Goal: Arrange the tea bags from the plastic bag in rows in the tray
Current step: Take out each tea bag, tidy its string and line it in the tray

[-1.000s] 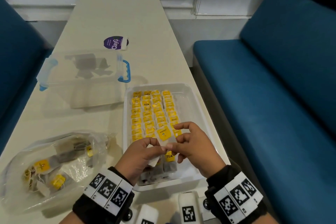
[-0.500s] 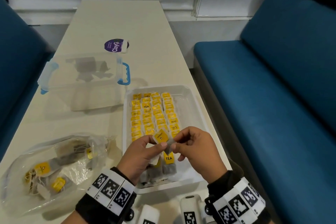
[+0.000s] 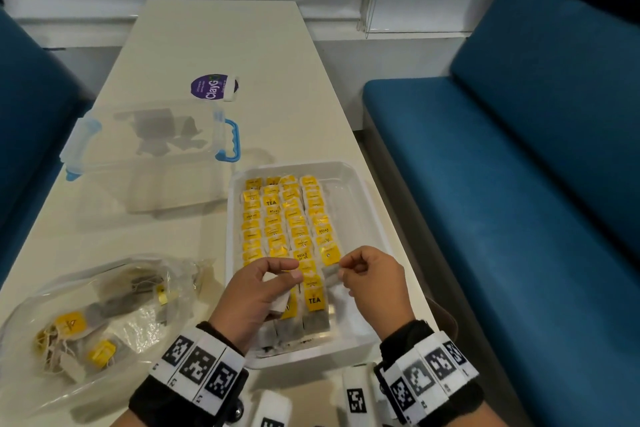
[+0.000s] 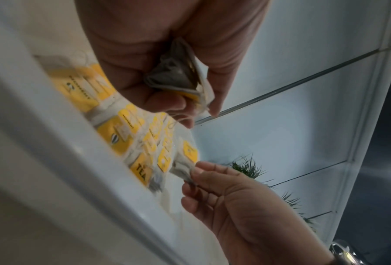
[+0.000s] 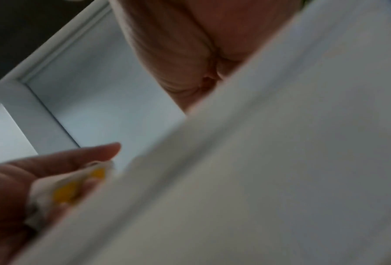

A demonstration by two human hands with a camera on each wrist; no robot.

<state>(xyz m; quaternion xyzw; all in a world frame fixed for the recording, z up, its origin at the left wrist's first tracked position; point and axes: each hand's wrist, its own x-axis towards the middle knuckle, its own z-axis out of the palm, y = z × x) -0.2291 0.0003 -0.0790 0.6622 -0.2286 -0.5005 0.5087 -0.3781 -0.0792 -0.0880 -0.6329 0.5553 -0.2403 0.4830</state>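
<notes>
The white tray (image 3: pixel 360 191) holds several rows of yellow-tagged tea bags (image 3: pixel 277 215). My right hand (image 3: pixel 342 269) pinches one tea bag (image 3: pixel 330 276) by its near end, low over the near end of the right-hand row, and its yellow tag (image 3: pixel 328 254) lies flat. The left wrist view shows the same pinch by my right hand (image 4: pixel 193 173) on that tea bag (image 4: pixel 181 168). My left hand (image 3: pixel 292 270) hovers over the tray's near left and grips a small bunch of tea bags (image 4: pixel 178 77) in its curled fingers. The plastic bag (image 3: pixel 86 315) with more tea bags lies to the left.
A clear lidded box with blue handles (image 3: pixel 149 152) stands behind the bag, and a purple round lid (image 3: pixel 214 87) lies beyond it. Blue sofas (image 3: pixel 519 184) flank the narrow table. The tray's right strip (image 3: pixel 349 218) holds no bags. The right wrist view is mostly blurred tray rim (image 5: pixel 280 161).
The hands, which held one yellow-tagged bag together, have parted. My right hand carried it right and down to the right-hand row, while my left hand drew back left with its bunch.
</notes>
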